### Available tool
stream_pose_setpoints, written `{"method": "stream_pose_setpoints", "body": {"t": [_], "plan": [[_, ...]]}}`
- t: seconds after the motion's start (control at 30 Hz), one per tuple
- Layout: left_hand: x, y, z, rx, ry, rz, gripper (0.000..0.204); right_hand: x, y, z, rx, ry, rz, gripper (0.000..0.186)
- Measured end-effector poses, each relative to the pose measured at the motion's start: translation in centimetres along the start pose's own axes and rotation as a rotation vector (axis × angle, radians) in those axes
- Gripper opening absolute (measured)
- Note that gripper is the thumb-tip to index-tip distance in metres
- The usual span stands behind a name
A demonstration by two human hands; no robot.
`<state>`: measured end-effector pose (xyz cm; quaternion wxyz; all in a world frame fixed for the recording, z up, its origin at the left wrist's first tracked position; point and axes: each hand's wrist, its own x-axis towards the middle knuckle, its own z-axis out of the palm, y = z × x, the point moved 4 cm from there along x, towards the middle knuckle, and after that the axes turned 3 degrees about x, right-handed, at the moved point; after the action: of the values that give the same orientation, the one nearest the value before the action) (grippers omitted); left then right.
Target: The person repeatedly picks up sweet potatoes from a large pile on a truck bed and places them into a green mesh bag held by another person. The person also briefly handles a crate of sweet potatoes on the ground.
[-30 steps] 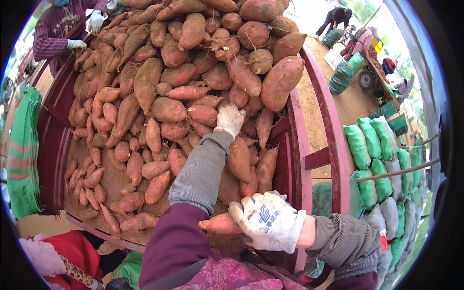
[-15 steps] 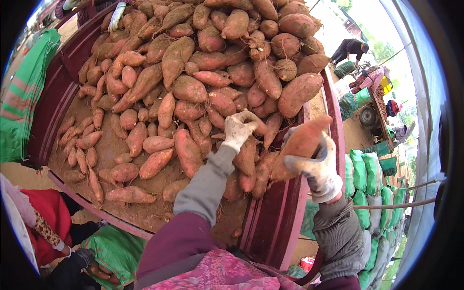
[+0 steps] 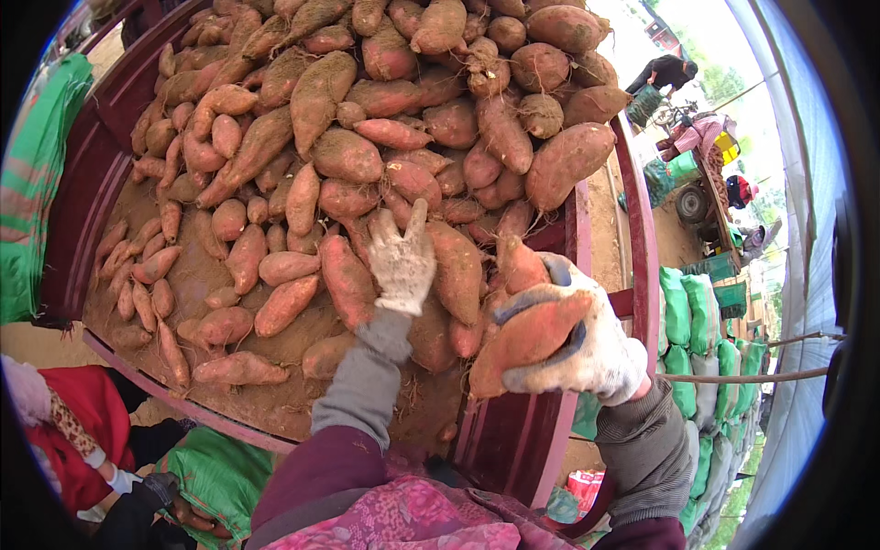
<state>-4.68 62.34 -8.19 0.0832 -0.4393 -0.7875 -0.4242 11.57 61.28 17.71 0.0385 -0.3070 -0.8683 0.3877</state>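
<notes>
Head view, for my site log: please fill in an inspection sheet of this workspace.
Surface: dark red cart bed, its floor coated with soil.
Job's things: soil-streaked sweet potatoes, heaped at the far side, smaller ones scattered toward the near left.
Clutter: green striped sacking at the bed's left side.
Left hand: gloved, fingers spread over the heap; no grasp visible.
Right hand: gloved, gripping one large sweet potato.
Cables: nothing seen for certain.
Surroundings: green and white sacks stacked at right; person in red at lower left.
</notes>
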Motion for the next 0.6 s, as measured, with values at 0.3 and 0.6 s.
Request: {"method": "stream_pose_setpoints", "body": {"t": [0.3,0.6], "plan": [[0.8,-7.0,12.4,0.652,-0.302,0.095,0.040,0.1,-0.7,-0.4,-0.034,-0.014,-0.154,0.058],[0.8,-5.9,2.9,-0.208,-0.470,-0.252,0.060,0.2,0.9,-1.0,0.453,0.099,0.145,0.062]]}}
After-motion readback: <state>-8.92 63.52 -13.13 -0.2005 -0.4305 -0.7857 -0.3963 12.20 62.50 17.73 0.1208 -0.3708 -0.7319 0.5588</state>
